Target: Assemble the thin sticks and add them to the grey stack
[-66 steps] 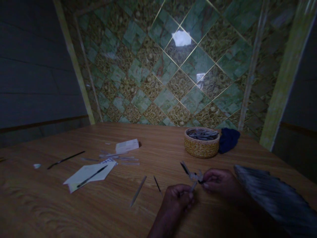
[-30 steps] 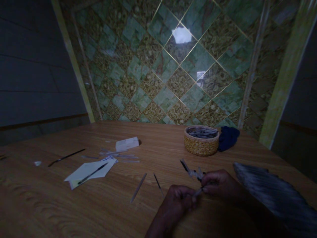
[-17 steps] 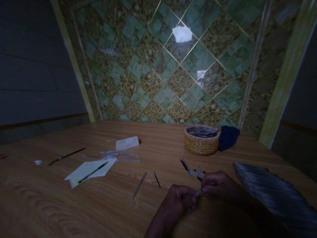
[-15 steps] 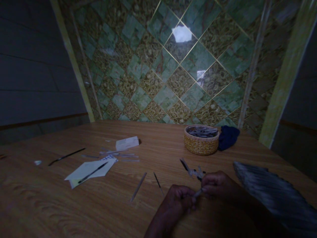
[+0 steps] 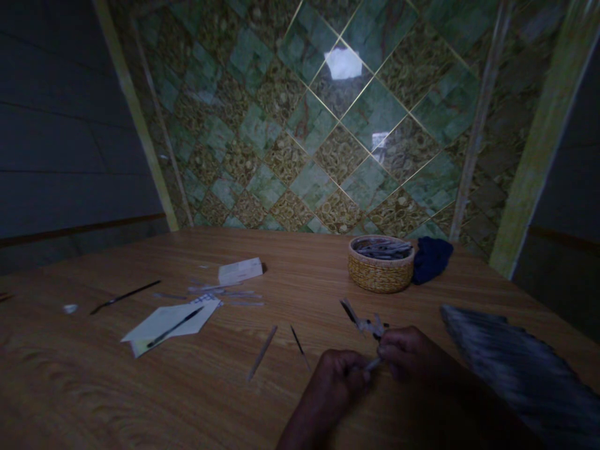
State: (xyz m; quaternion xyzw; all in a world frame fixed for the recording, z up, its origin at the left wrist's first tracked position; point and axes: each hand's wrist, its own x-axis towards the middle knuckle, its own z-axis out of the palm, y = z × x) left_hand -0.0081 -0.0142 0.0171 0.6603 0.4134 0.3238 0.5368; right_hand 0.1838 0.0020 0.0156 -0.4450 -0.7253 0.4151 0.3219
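Observation:
My left hand (image 5: pixel 340 375) is closed in a pinch on one end of a short, pale pen barrel (image 5: pixel 374 364). The fingers of my right hand (image 5: pixel 407 353) are closed on its other end, so most of it is hidden. Just beyond the right hand lies a small heap of pen caps and little pale parts (image 5: pixel 368 324), too dim to tell apart. To the left of my hands rest a loose translucent pen tube (image 5: pixel 262 353) and a thin, dark-tipped pen refill (image 5: pixel 299 345).
A woven basket (image 5: pixel 380 275) full of pens stands at the back, beside a dark blue cloth (image 5: pixel 432 259). Many pens lie in a row (image 5: pixel 515 369) at right. At left are a white box (image 5: pixel 240 270), pale strips (image 5: pixel 239 295), paper (image 5: pixel 164 320) under a pen (image 5: pixel 175 327), and another dark pen (image 5: pixel 125 296).
My right hand has shifted very slightly left and turned a little around the pen barrel. The left hand has barely moved, and the things on the table lie as before.

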